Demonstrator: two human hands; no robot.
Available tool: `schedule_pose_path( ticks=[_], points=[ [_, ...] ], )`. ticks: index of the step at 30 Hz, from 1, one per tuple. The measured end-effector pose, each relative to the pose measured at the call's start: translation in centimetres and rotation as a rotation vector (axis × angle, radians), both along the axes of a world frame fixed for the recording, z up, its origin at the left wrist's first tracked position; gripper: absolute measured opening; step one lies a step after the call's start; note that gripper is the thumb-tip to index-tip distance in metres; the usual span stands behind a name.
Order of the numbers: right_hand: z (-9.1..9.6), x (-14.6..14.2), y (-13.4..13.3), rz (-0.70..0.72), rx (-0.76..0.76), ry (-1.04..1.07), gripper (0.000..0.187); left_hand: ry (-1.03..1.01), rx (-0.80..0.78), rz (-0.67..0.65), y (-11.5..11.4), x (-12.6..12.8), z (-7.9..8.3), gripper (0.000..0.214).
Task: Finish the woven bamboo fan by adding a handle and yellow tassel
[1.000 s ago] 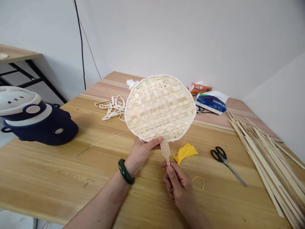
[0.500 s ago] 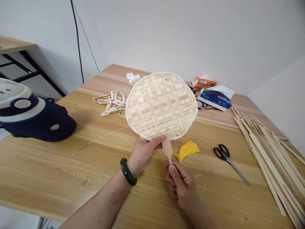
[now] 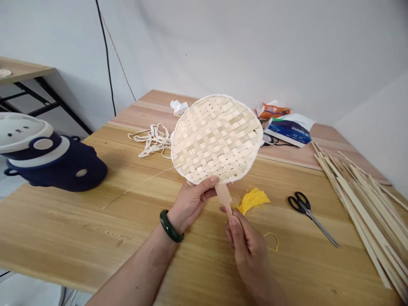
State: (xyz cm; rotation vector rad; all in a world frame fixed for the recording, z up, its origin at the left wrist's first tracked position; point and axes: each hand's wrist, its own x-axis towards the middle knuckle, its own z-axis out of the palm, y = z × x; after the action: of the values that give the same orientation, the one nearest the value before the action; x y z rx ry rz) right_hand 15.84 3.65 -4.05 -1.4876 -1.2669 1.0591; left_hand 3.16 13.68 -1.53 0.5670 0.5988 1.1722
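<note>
While the left hand (image 3: 191,202) pinches the lower rim of the woven fan (image 3: 216,138), held tilted above the table (image 3: 79,221), and the right hand (image 3: 245,244) closes its fingertips on the tip of the handle (image 3: 224,196) beside the yellow tassel (image 3: 253,199), a steady two-point hold seems best, sparing that thin handle any bending.

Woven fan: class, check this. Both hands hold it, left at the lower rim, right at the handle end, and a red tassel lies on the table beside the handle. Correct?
No: the head view shows a yellow tassel, not red. The rest holds: left hand at the lower rim of the woven fan, right hand at the end of the handle, tassel on the table.
</note>
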Motion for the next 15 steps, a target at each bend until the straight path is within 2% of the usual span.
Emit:
schedule_pose_path(
  ticks=[4, 7, 10, 15],
  points=[
    [0.0, -0.2, -0.7, -0.042, 0.139, -0.155, 0.037, -0.021, -0.012, -0.015, 0.0, -0.1, -0.1, 0.066],
    [0.3, -0.6, -1.3, -0.117, 0.139, -0.144, 0.035, -0.015, -0.016, -0.026, -0.1, 0.0, -0.3, 0.069],
    [1.3, -1.2, -1.7, -0.148, 0.051, -0.045, 0.040, -0.002, 0.007, -0.033, -0.1, 0.0, -0.5, 0.069],
    [3.1, -1.4, -1.8, -0.052, -0.183, 0.272, 0.048, 0.052, 0.031, -0.001, 0.0, 0.0, -0.5, 0.073]
  ],
)
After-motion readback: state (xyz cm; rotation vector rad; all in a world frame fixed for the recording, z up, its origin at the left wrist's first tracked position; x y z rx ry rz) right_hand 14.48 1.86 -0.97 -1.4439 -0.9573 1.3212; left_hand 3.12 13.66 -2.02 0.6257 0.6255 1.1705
